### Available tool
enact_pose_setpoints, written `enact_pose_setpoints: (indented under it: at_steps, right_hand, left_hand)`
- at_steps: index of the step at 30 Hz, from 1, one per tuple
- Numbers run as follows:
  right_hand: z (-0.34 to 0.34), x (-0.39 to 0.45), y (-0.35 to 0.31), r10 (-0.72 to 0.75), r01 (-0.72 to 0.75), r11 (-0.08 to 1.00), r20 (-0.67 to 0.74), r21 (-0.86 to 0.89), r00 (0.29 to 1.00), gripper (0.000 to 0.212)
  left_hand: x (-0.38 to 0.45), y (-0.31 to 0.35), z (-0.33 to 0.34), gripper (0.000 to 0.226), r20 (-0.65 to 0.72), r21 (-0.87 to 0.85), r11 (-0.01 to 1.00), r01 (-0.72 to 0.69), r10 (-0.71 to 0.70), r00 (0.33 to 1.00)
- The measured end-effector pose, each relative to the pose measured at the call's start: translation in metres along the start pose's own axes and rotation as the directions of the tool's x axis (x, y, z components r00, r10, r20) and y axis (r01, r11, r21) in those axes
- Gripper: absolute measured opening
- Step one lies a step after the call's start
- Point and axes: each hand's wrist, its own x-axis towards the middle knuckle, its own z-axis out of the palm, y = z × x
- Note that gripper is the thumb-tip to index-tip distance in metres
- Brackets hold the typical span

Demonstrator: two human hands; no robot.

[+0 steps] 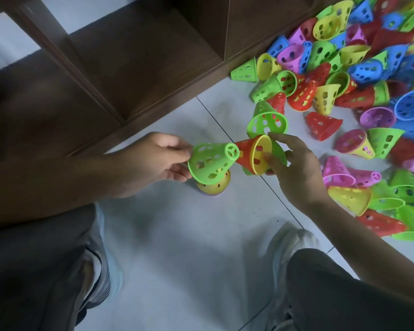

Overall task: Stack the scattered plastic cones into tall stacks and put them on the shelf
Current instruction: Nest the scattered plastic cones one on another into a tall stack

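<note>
- The left hand point(151, 158) pinches a perforated green plastic cone point(210, 162) by its wide rim, narrow end pointing to 3 o'clock.
- Directly beneath it a short stack topped by a yellow cone point(214, 186) stands on the pale tiled floor point(189, 235).
- The right hand point(294, 168) grips a nested red-and-yellow cone pair point(253, 155), tip touching the green cone's top.
- The heap of loose coloured cones point(359, 87) spreads toward 2 o'clock.
- The dark wooden shelf point(120, 68) lies at 11 o'clock.
</note>
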Motion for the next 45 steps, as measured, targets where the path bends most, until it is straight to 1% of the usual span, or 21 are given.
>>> enact_pose_setpoints:
  at_steps: [2, 4, 7, 10, 12, 14, 15, 17, 19, 20, 23, 25, 27, 29, 32, 35, 37, 39, 42, 45]
  right_hand:
    - [0.001, 0.000, -0.003, 0.042, -0.042, 0.996, -0.008, 0.078, 0.999, 0.037]
    - [0.003, 0.001, -0.006, 0.073, -0.072, 0.989, -0.011, 0.126, 0.997, 0.036]
    - [0.006, 0.004, -0.010, 0.083, -0.080, 0.983, -0.016, 0.166, 0.996, 0.036]
    - [0.008, 0.010, -0.015, 0.076, -0.072, 0.971, -0.010, 0.227, 0.997, 0.037]
    - [0.009, 0.015, -0.022, 0.067, -0.061, 0.961, -0.013, 0.269, 0.998, 0.036]
    - [0.010, 0.019, -0.029, 0.065, -0.058, 0.944, -0.011, 0.325, 0.998, 0.036]
    - [0.010, 0.021, -0.033, 0.068, -0.061, 0.934, -0.006, 0.351, 0.998, 0.036]
    - [0.011, 0.024, -0.039, 0.067, -0.067, 0.920, 0.014, 0.386, 0.998, 0.036]
    - [0.012, 0.024, -0.045, 0.062, -0.068, 0.913, 0.027, 0.402, 0.998, 0.036]
    - [0.013, 0.023, -0.048, 0.062, -0.069, 0.910, 0.030, 0.410, 0.998, 0.036]
    - [0.015, 0.016, -0.055, 0.074, -0.081, 0.902, 0.033, 0.423, 0.997, 0.033]
    - [0.016, 0.007, -0.057, 0.083, -0.089, 0.908, 0.033, 0.409, 0.996, 0.032]
    - [0.018, -0.002, -0.058, 0.085, -0.089, 0.930, 0.029, 0.358, 0.996, 0.035]
    - [0.020, -0.010, -0.058, 0.069, -0.074, 0.954, 0.028, 0.290, 0.997, 0.038]
    - [0.019, -0.012, -0.065, 0.072, -0.074, 0.952, 0.016, 0.298, 0.997, 0.038]
    - [0.016, -0.010, -0.075, 0.060, -0.057, 0.945, 0.003, 0.323, 0.998, 0.037]
    - [0.014, -0.010, -0.083, 0.023, -0.026, 0.947, 0.015, 0.321, 1.000, 0.036]
    - [0.012, -0.011, -0.089, 0.000, -0.010, 0.945, 0.032, 0.326, 0.999, 0.036]
    - [0.007, -0.013, -0.093, -0.009, -0.007, 0.934, 0.041, 0.357, 0.999, 0.036]
    - [0.005, -0.015, -0.091, -0.024, 0.006, 0.927, 0.043, 0.374, 0.999, 0.036]
  left_hand:
    - [0.003, -0.008, 0.003, 0.013, 0.011, -0.024, 1.000, 0.016, -0.016, 1.000]
    - [0.006, -0.013, 0.006, 0.015, -0.007, -0.038, 0.999, 0.025, -0.025, 1.000]
    - [0.009, -0.017, 0.006, 0.016, -0.068, 0.020, 1.000, 0.021, -0.020, 0.998]
    - [0.011, -0.017, 0.000, 0.012, -0.111, 0.065, 0.998, 0.015, -0.008, 0.994]
    - [0.012, -0.015, -0.002, 0.011, -0.146, 0.127, 0.992, -0.020, 0.038, 0.988]
    - [0.014, -0.013, -0.002, 0.008, -0.179, 0.235, 0.968, -0.084, 0.128, 0.975]
    - [0.014, -0.010, -0.002, 0.012, -0.191, 0.277, 0.953, -0.123, 0.180, 0.965]
    - [0.012, -0.002, -0.001, 0.028, -0.190, 0.327, 0.918, -0.225, 0.297, 0.936]
    - [0.009, 0.008, 0.002, 0.035, -0.143, 0.370, 0.866, -0.336, 0.411, 0.900]
    - [0.008, 0.013, 0.003, 0.038, -0.113, 0.383, 0.846, -0.371, 0.441, 0.890]
    - [0.008, 0.016, 0.009, 0.054, -0.046, 0.381, 0.828, -0.412, 0.462, 0.886]
    - [0.007, 0.010, 0.010, 0.066, -0.051, 0.389, 0.819, -0.422, 0.477, 0.878]
    - [0.003, 0.003, 0.007, 0.077, -0.048, 0.406, 0.811, -0.421, 0.479, 0.876]
    - [0.000, 0.000, 0.004, 0.081, -0.027, 0.419, 0.807, -0.416, 0.469, 0.883]
    - [0.001, 0.001, 0.001, 0.077, 0.004, 0.401, 0.808, -0.431, 0.469, 0.883]
    - [0.004, 0.010, 0.003, 0.070, 0.029, 0.371, 0.802, -0.467, 0.493, 0.870]
    - [0.005, 0.018, 0.005, 0.060, 0.039, 0.342, 0.787, -0.513, 0.534, 0.844]
    - [0.006, 0.021, 0.004, 0.047, 0.049, 0.267, 0.787, -0.556, 0.566, 0.823]
    - [0.004, 0.018, 0.002, 0.035, 0.025, 0.156, 0.815, -0.558, 0.561, 0.827]
    - [0.002, 0.010, 0.001, 0.030, 0.010, 0.118, 0.831, -0.544, 0.547, 0.837]
